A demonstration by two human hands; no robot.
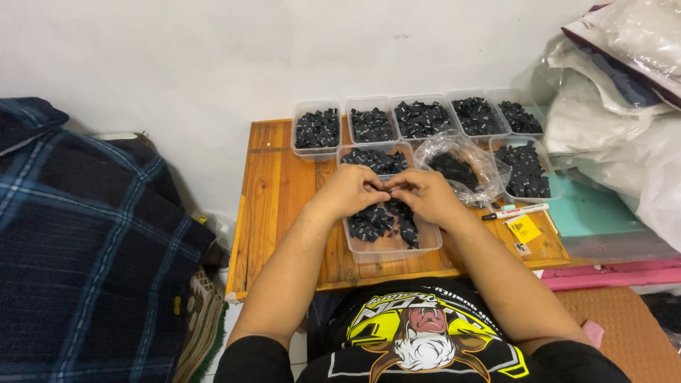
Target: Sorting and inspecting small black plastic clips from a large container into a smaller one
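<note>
My left hand [352, 189] and my right hand [423, 193] meet fingertip to fingertip over a clear plastic container [391, 247] holding small black pieces [376, 222]. The fingers of both hands are pinched together around a small black piece between them, mostly hidden by the fingers. The container rests on a small wooden table [277, 191] in front of my body.
Several clear tubs of black pieces [317, 129] line the table's far edge against a white wall. A clear plastic bag [461, 167] with black pieces lies right of my hands. A marker [514, 211] and yellow tag [524, 228] lie at right. Plaid fabric [92, 234] fills the left; white bags [617, 120] the right.
</note>
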